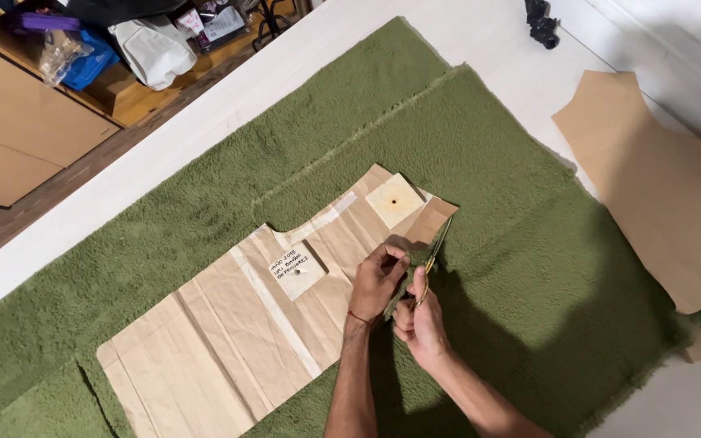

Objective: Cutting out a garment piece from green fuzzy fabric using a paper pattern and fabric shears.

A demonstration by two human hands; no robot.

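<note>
The right hand point(419, 320) grips scissors point(434, 255), blades at the edge of a tan paper pattern point(229, 324); the left hand point(376, 282) pinches green fleece fabric point(488, 162) beside them. Two square blocks point(393, 199) sit on the pattern. Farther off, the white tabletop point(480, 32) carries another paper piece point(659, 186)

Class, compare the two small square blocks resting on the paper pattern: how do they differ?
The upper block is plain with a dark centre hole; the lower block bears handwriting. The upper block sits at the paper pattern edge near the scissors; the lower block sits further in, left of the left hand. Both are pale, flat squares.
</note>
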